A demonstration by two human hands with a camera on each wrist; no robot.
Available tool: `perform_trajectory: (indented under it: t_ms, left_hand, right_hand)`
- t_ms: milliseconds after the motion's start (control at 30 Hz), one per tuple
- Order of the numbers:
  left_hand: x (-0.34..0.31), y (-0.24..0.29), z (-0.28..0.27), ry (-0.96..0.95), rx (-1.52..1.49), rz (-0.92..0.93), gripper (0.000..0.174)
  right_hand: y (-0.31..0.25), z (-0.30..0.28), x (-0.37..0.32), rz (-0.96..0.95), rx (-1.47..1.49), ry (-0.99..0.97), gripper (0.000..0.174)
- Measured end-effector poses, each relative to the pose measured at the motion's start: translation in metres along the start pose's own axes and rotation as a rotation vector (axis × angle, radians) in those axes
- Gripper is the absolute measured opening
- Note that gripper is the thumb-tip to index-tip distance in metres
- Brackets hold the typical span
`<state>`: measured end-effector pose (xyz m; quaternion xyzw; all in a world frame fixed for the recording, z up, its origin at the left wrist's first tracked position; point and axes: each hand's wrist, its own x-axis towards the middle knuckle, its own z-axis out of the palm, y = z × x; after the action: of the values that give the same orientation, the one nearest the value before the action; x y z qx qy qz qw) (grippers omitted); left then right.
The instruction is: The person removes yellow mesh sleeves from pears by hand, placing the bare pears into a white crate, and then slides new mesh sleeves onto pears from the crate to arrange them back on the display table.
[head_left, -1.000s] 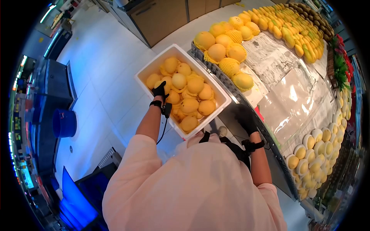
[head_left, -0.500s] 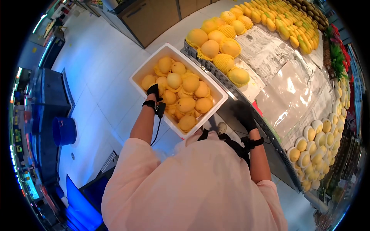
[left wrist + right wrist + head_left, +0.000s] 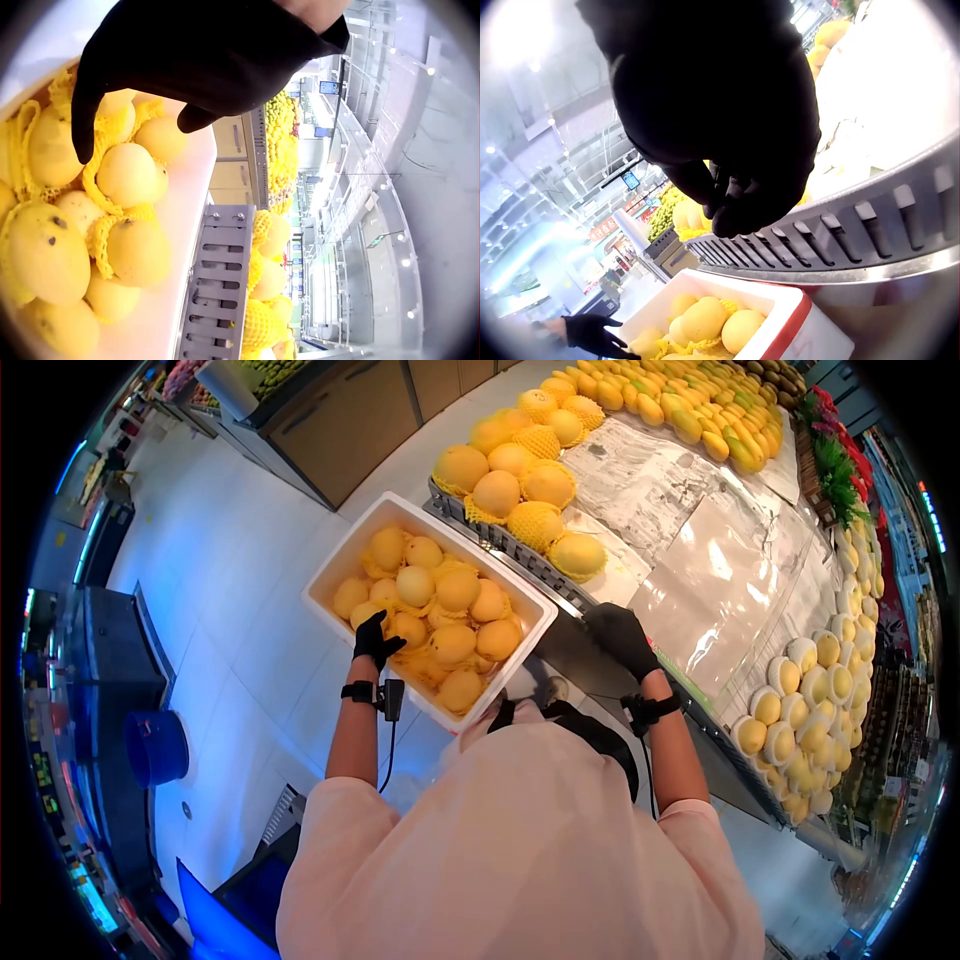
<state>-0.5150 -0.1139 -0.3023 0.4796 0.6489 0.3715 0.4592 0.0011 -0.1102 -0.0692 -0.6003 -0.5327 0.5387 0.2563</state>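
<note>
Head view: L hand (image 3: 375, 641), blk glove, at lower-left edge of white box (image 3: 349, 552), over yellow fruit (image 3: 457, 590) piled inside; fingers spread, grip released. Box is just beside the stand (image 3: 545, 572), at its left edge; contact can't be told. R hand (image 3: 620, 640), blk glove, by stand's near edge, right of box's right corner; fingers loosely curled, grip slack. Netted fruit (image 3: 535, 525) at stand's upper-left corner, elongated yellow fruit (image 3: 690, 410) along top edge, white-cupped fruit (image 3: 815, 730) twd lower-right corner. Clear sheet (image 3: 715, 590) mid-stand.

L wrist view: L thumb & index well apart, index pointing down amid box fruit; touch unclear. Some fruit in yellow foam nets; one w/ dark spots. Slatted rail (image 3: 228, 219), grey, runs alongside box edge.

R wrist view: R fingers bent twd thumb, glove v. dark, in front of rail. Box below rail, red band (image 3: 789, 326) down its corner. L hand at box's far-left edge, fingers extended.
</note>
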Motion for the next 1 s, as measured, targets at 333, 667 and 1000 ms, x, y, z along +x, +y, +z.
perform_trajectory:
  t_ms: [333, 667, 1000]
  left_hand:
    - [-0.07, 0.157, 0.081, -0.013, -0.758, -0.487, 0.038]
    - [-0.107, 0.178, 0.155, -0.174, -0.732, -0.47, 0.032]
    - [-0.114, 0.198, 0.178, -0.141, -0.739, -0.418, 0.031]
  right_hand:
    - [0.026, -0.039, 0.081, -0.408, -0.313, 0.32, 0.061]
    - [-0.001, -0.018, 0.124, -0.531, -0.525, 0.116, 0.101]
    - [0.02, -0.028, 0.14, -0.515, -0.378, 0.127, 0.081]
